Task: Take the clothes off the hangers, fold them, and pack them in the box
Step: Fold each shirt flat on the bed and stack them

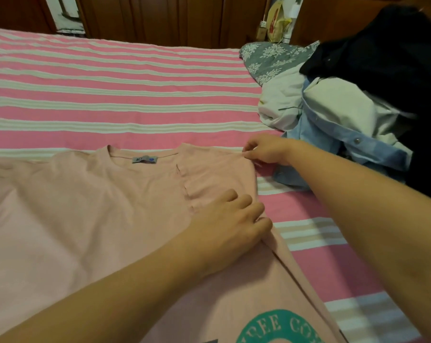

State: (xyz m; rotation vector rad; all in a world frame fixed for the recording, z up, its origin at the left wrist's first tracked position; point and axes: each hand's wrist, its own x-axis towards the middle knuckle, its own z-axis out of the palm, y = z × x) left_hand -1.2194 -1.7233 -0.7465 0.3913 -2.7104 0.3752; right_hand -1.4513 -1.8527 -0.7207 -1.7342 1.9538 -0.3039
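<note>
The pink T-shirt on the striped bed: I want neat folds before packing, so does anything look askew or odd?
Only mildly: the pink cotton T-shirt lies wrinkled, its right side folded inward unevenly. The right hand pinches the shoulder; the left hand rests on the fold. No damage shows.

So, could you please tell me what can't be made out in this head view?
- Pink T-shirt: left sleeve and hem cut off by the frame edges; teal print cut by the bottom edge.
- Neck label: too small to read.
- Clothes pile: hangers hidden or absent.
- Box: not in view.
</note>
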